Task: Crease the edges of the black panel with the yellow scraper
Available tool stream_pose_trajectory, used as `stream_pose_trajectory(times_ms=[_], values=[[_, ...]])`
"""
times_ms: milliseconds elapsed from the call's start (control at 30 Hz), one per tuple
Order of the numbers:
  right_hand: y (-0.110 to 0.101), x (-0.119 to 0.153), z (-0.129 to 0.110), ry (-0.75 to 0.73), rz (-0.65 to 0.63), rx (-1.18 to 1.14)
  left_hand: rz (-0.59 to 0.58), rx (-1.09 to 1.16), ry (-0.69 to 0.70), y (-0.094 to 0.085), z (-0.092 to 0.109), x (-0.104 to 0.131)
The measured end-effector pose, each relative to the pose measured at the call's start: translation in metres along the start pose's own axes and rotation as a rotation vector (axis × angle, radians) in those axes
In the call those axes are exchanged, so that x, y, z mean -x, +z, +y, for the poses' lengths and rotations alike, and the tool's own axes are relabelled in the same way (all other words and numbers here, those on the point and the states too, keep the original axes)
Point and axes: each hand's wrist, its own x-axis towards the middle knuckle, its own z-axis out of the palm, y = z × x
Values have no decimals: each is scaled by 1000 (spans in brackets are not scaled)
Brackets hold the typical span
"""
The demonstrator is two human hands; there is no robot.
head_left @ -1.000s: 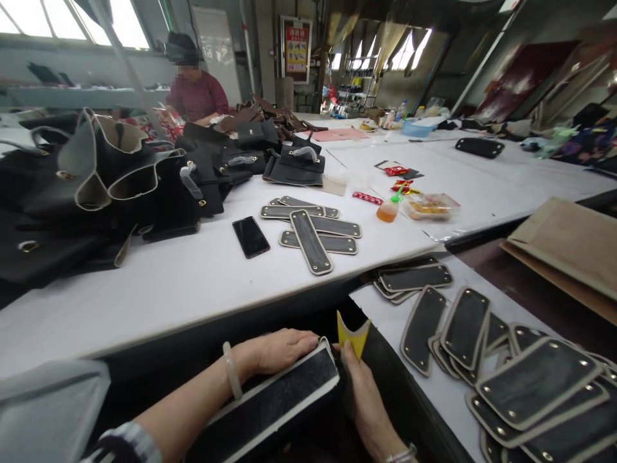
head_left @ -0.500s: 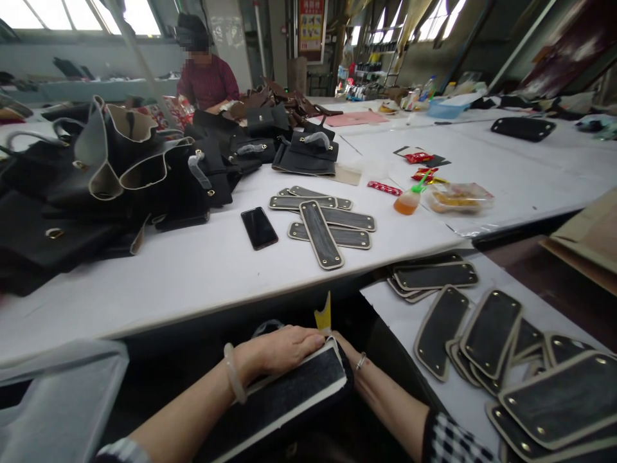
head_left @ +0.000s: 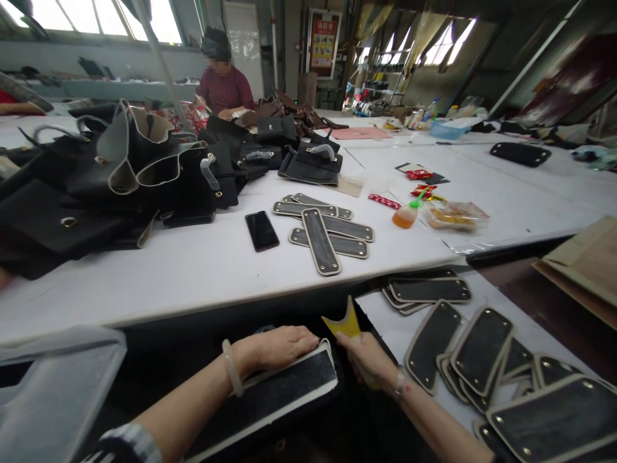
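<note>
Two hands at a black bag panel, low at the table's edge.

The left hand (head_left: pixel 279 347) lies flat, fingers pressed together, on the cream-edged black panel (head_left: pixel 284 392) — the right hand (head_left: pixel 369 360) pinches a yellow scraper (head_left: pixel 343 321) just past the panel's far end. A phone (head_left: pixel 261 230) and riveted strips (head_left: pixel 322 231) lie on the white table (head_left: pixel 193 270).

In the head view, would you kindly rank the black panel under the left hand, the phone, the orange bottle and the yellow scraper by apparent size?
1. black panel, though nearest the camera
2. phone
3. yellow scraper and orange bottle: look alike, unranked
</note>
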Motion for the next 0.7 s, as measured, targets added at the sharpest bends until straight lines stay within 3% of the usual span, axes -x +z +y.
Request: stream_pose_trajectory(times_ms=[100,167,267,367,500,700], values=[[-44,26,-20,112,-145,97,1,70,-19,-2,-1,3],[-54,37,-35,127,-345,241,28,118,-49,-3,-1,5],[-49,37,-56,-119,-492,642,69,190,-107,-2,-1,6],[-39,25,-76,-400,-310,903,74,260,-137,0,-5,5],[-31,10,-96,-600,8,1165,96,338,-106,2,-10,4],[-11,-5,-116,-863,-29,1418,172,254,-65,-2,-2,7]])
